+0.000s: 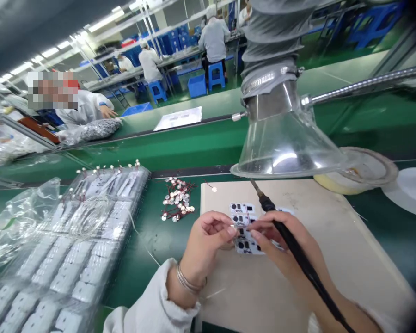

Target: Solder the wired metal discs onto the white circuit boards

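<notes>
A white circuit panel [241,213] is laid on the beige mat [333,240] upon the green tabletop [159,240]. Its edge is pinched by the left hand [210,238]; what is held cannot be told. A soldering iron [298,254] is gripped by the closed right hand [280,245], tip raised

The small white circuit panel [244,226] lies on the beige flat board [333,259], beneath the clear plastic funnel hood [284,143]. Red-wired silver discs [176,201] lie left of the board, the plastic-covered tray of white parts [72,245] farther left, and perhaps a tape roll [364,171] behind to the right.
</notes>
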`<move>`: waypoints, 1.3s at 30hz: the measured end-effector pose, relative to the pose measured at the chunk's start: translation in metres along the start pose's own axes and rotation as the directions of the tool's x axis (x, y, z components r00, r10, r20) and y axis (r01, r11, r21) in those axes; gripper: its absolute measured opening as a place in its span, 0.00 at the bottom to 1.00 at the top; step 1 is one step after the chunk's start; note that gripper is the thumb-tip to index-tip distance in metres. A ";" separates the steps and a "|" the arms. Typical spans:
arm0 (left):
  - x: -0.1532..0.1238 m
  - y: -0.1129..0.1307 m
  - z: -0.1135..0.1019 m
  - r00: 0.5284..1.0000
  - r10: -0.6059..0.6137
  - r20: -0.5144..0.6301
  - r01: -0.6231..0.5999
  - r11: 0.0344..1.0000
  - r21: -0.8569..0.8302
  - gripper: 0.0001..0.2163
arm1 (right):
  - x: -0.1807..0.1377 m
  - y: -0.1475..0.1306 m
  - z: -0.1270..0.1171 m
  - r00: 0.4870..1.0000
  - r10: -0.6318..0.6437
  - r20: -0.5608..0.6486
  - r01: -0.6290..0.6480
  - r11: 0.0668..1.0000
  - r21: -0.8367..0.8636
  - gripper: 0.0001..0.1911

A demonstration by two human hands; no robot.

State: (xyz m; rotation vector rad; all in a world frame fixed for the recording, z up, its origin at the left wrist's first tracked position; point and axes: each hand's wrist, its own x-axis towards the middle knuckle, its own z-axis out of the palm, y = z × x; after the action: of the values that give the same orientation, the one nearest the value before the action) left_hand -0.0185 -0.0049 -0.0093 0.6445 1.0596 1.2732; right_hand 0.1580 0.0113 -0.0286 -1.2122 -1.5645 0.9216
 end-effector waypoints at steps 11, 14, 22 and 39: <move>-0.001 -0.023 -0.001 1.000 -0.001 -0.014 0.002 0.999 0.051 0.09 | -0.006 0.000 0.010 0.999 0.006 -0.040 0.003 0.977 0.215 0.12; -0.002 -0.024 0.000 1.000 0.001 0.001 -0.001 0.998 0.066 0.09 | -0.008 0.001 0.011 1.000 -0.005 -0.015 0.008 0.976 0.218 0.11; -0.004 -0.028 0.001 0.999 0.032 0.000 -0.032 0.994 0.105 0.08 | -0.009 0.002 0.013 0.999 -0.009 -0.047 0.021 0.963 0.269 0.13; -0.008 -0.021 0.001 0.984 0.091 0.153 -0.136 0.940 0.312 0.03 | -0.013 -0.002 0.013 0.993 -0.044 -0.109 0.079 0.938 0.338 0.15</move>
State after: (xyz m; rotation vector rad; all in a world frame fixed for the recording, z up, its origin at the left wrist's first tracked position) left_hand -0.0082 -0.0174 -0.0249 1.0409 1.1390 1.1444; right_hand 0.1463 -0.0020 -0.0337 -0.9420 -1.2909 1.0266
